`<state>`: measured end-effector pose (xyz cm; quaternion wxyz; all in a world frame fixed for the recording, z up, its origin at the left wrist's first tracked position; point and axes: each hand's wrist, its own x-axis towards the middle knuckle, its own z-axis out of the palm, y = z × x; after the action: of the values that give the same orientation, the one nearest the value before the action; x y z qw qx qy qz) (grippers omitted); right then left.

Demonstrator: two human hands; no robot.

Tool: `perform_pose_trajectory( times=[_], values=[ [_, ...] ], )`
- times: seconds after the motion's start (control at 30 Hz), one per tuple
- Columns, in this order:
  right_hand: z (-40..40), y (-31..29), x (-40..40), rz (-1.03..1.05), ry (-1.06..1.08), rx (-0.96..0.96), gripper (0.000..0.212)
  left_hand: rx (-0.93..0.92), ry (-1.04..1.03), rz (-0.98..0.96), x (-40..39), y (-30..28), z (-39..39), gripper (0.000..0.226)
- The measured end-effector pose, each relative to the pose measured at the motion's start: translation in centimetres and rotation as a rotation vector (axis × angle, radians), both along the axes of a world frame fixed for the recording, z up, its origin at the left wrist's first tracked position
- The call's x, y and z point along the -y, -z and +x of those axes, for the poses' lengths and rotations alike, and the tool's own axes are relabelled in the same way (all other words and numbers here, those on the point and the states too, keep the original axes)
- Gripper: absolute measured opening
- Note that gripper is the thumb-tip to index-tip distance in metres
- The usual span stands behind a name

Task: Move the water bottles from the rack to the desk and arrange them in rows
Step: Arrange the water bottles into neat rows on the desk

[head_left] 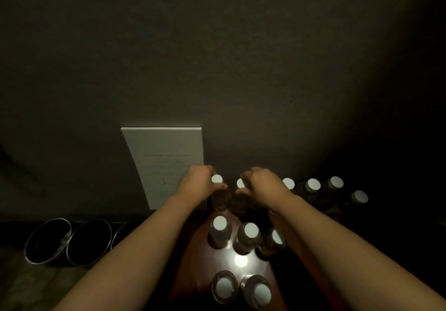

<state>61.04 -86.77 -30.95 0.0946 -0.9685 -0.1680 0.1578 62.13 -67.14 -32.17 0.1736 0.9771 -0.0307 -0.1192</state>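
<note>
White-capped bottles (220, 223) stand in short rows on the desk (239, 260), and each hand, left (200, 181) and right (263, 184), is clamped on a bottle's neck at the far row, seemingly to seat both upright and aligned together.

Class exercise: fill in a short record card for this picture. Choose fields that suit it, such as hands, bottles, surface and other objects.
left hand: left hand closed around a white-capped bottle
right hand: right hand closed around a second bottle
bottles on desk: three in a middle row, two in the nearest row, all upright
bottles at far right: four with white caps, in shadow
surface: glossy reddish wooden desk
other objects: white printed card against the wall; dark bowls at left
lighting: dim
</note>
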Motion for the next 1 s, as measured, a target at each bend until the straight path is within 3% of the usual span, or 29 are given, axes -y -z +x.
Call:
perform_pose_trajectory(
  times=[0.2,0.5,0.67,0.8,1.0],
  values=[
    [0.5,-0.5,-0.2,0.045,-0.052,0.032,0.022,0.028,0.160,-0.024,-0.6,-0.3,0.7,0.036],
    [0.8,-0.9,-0.3,0.076,-0.115,0.004,0.048,0.007,0.263,-0.149,-1.7,-0.2,1.1,0.043],
    [0.8,-0.5,-0.2,0.093,-0.085,-0.042,0.047,-0.026,0.231,-0.177,-1.7,-0.2,0.8,0.047],
    [0.6,-0.4,-0.6,0.074,-0.013,-0.028,0.048,0.019,0.044,-0.094,-0.7,0.3,0.4,0.064],
    [0.8,-0.6,-0.7,0.090,-0.008,0.012,0.036,0.084,0.071,-0.044,-0.7,0.6,0.2,0.044]
  ],
)
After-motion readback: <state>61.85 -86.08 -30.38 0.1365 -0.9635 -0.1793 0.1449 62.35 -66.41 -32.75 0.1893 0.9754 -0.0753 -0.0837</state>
